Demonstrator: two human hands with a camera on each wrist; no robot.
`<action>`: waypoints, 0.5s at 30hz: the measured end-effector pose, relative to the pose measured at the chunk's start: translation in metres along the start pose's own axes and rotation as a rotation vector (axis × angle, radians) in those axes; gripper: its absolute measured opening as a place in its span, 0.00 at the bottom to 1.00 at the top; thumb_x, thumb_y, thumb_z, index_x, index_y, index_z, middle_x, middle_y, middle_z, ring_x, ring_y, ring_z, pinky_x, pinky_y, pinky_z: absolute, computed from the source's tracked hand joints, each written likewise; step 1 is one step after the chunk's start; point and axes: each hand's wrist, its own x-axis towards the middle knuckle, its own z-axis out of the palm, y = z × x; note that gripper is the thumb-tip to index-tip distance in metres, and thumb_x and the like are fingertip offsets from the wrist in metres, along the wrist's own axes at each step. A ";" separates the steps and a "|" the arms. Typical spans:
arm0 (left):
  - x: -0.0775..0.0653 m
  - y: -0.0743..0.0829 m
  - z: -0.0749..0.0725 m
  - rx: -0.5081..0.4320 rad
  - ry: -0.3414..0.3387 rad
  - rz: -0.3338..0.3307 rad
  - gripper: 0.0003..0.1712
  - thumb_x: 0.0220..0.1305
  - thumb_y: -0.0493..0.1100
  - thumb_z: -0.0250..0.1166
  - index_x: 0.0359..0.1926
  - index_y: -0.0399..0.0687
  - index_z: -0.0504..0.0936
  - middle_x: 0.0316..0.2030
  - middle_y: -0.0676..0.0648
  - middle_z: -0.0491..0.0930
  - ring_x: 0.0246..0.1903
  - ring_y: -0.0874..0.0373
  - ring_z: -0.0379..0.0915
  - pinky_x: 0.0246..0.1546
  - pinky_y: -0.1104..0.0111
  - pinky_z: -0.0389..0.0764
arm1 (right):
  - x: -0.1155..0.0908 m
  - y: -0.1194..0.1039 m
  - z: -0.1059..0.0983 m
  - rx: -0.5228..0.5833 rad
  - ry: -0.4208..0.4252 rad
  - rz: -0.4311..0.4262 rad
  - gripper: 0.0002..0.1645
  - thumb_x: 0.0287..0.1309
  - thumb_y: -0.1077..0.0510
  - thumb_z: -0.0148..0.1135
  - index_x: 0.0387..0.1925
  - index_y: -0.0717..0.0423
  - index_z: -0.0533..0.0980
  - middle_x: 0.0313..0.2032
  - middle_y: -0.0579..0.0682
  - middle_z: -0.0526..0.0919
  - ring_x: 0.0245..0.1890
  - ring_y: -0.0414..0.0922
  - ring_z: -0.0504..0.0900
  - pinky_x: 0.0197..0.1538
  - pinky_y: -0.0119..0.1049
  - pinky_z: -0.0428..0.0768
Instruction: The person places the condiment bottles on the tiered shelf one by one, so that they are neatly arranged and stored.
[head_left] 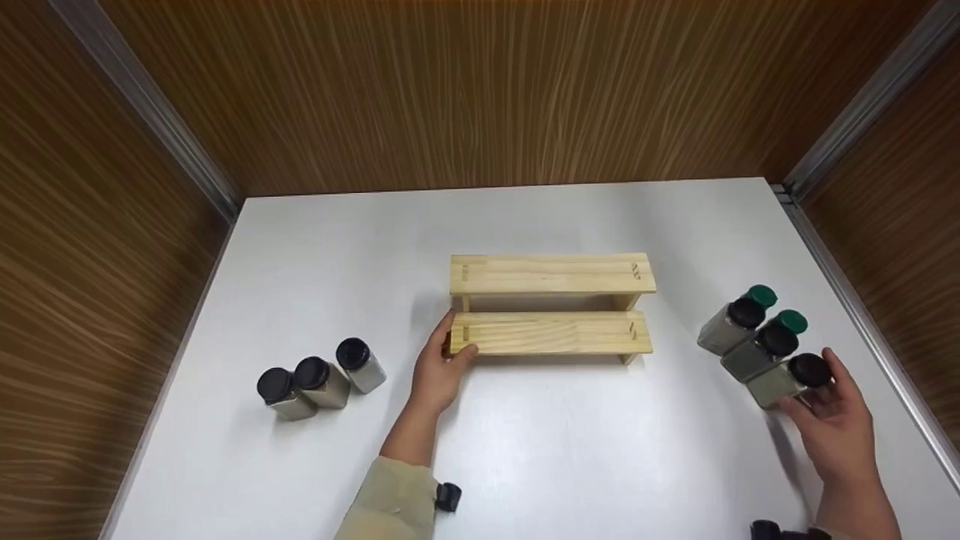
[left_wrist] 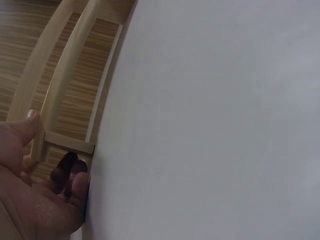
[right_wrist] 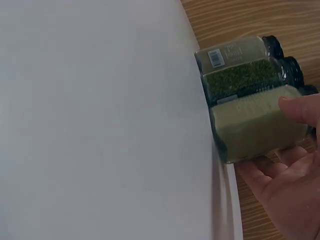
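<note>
A two-step wooden spice rack [head_left: 551,334] stands mid-table. My left hand [head_left: 437,375] grips the left end of its lower step, thumb on the top edge and the other fingers at the end; the left wrist view shows those fingers curled by the step's leg [left_wrist: 70,142]. At the right, my right hand [head_left: 836,427] holds a spice jar [head_left: 776,382] with a black lid and pale green contents. In the right wrist view the thumb lies along one side of this jar [right_wrist: 255,125], with fingers beneath it. Right beside it is a jar of green flakes [right_wrist: 245,80].
Another black-lidded jar [head_left: 726,330] stands in the right group, with green lids [head_left: 792,322] showing behind. Three black-lidded jars [head_left: 326,384] are at the left of the white table [head_left: 562,450]. Wood-grain panels [head_left: 495,97] wall in the back and both sides.
</note>
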 end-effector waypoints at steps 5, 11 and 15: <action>-0.001 -0.004 -0.006 -0.013 0.003 0.005 0.43 0.75 0.40 0.68 0.84 0.48 0.58 0.77 0.35 0.64 0.72 0.38 0.65 0.69 0.48 0.71 | 0.005 0.007 -0.001 0.158 -0.074 -0.063 0.56 0.55 0.92 0.52 0.80 0.51 0.66 0.61 0.34 0.81 0.59 0.30 0.79 0.56 0.18 0.75; -0.001 -0.007 -0.006 0.011 -0.006 0.004 0.43 0.75 0.41 0.68 0.84 0.50 0.58 0.71 0.35 0.71 0.68 0.41 0.69 0.68 0.50 0.71 | 0.002 0.008 -0.002 0.271 -0.087 -0.087 0.53 0.52 0.94 0.50 0.75 0.58 0.71 0.59 0.40 0.86 0.58 0.34 0.83 0.54 0.22 0.80; -0.002 -0.007 -0.003 0.027 -0.017 0.007 0.43 0.75 0.42 0.68 0.84 0.51 0.58 0.74 0.36 0.68 0.71 0.41 0.66 0.71 0.50 0.68 | 0.000 0.006 -0.006 0.198 -0.057 -0.067 0.52 0.51 0.93 0.54 0.74 0.56 0.73 0.57 0.37 0.86 0.55 0.31 0.83 0.52 0.21 0.80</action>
